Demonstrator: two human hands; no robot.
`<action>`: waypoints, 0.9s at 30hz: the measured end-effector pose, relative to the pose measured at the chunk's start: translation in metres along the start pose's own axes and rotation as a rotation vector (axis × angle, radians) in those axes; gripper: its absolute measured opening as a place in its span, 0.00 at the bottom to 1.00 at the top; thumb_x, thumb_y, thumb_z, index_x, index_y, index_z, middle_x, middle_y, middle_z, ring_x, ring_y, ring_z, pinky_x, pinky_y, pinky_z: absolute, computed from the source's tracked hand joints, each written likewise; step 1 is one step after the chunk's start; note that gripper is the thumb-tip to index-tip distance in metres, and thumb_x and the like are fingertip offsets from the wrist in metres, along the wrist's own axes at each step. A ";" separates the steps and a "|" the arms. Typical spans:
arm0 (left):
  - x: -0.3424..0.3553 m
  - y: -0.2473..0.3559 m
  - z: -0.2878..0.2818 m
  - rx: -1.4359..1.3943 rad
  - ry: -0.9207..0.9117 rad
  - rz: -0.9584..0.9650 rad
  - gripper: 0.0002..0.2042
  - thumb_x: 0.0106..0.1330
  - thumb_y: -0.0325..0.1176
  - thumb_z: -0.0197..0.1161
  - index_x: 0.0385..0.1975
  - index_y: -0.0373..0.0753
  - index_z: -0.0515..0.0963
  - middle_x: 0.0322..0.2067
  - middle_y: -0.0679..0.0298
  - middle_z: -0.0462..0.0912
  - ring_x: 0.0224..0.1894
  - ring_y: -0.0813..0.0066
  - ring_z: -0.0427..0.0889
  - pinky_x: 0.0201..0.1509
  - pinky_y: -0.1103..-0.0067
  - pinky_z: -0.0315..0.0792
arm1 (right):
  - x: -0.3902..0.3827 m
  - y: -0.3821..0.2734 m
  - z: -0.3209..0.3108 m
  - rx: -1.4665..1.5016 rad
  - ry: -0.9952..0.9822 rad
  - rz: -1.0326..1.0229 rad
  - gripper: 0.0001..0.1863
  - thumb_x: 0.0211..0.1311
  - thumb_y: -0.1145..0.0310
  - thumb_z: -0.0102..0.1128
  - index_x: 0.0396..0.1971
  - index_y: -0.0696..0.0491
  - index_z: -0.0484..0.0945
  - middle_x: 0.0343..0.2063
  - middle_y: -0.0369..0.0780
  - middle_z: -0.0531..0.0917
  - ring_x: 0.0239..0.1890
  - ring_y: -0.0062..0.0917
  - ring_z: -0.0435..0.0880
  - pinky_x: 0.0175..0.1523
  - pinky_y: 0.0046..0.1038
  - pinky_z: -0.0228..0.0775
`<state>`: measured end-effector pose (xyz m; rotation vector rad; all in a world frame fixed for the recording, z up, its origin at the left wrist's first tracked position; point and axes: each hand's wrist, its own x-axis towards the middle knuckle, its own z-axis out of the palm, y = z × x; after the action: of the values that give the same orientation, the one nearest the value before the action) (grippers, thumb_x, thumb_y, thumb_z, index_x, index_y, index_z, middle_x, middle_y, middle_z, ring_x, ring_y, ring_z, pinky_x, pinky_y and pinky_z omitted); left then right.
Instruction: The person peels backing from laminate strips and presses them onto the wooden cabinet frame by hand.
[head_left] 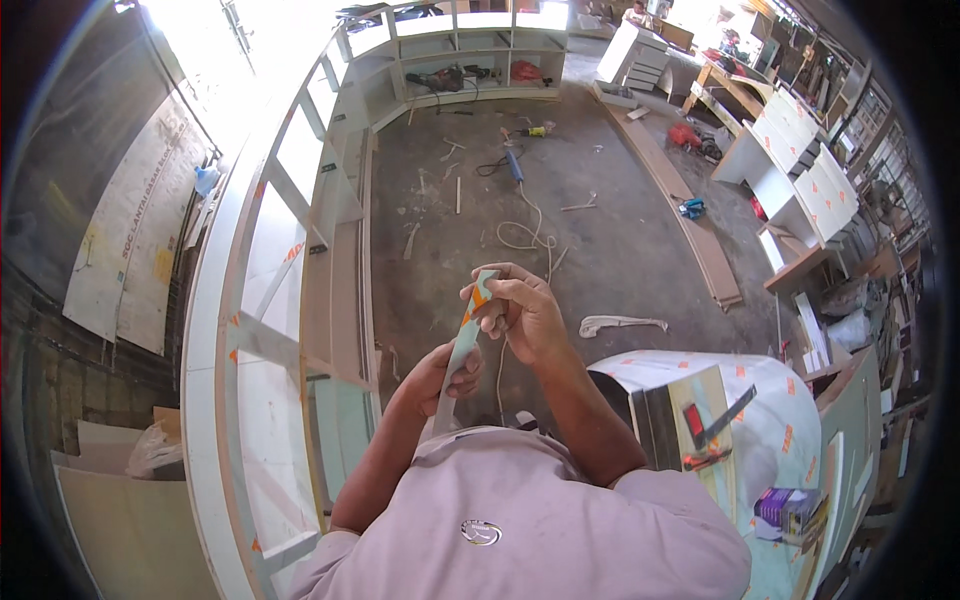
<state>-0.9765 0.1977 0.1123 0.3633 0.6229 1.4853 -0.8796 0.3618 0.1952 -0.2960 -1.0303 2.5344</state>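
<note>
One pale strip (465,338) was pinched in the right hand (522,315), the left hand (440,378) curled round it below. It seemed unattached; the white frame (206,340) left of it looked assembled.

Harsh white glare upper left; fisheye bending, corners black.

At twelve o'clock a blue power tool (514,165) lies on the floor (605,260); a white drawer cabinet (640,66) stands at one, long brown boards (682,205) at two, a purple box (785,511) at four, a plastic bag (154,451) at eight.
</note>
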 end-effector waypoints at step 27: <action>0.292 0.392 -0.179 0.493 0.353 -0.068 0.20 0.80 0.48 0.49 0.27 0.43 0.74 0.17 0.76 0.63 0.17 0.84 0.60 0.22 0.82 0.55 | 0.503 -0.068 -0.036 -0.045 0.156 -0.175 0.09 0.66 0.68 0.63 0.40 0.57 0.79 0.29 0.43 0.87 0.16 0.18 0.80 0.20 0.18 0.68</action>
<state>-1.4061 0.4886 0.1525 0.4544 1.2805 1.3286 -1.3033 0.6441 0.1932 -0.3917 -1.0072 2.2964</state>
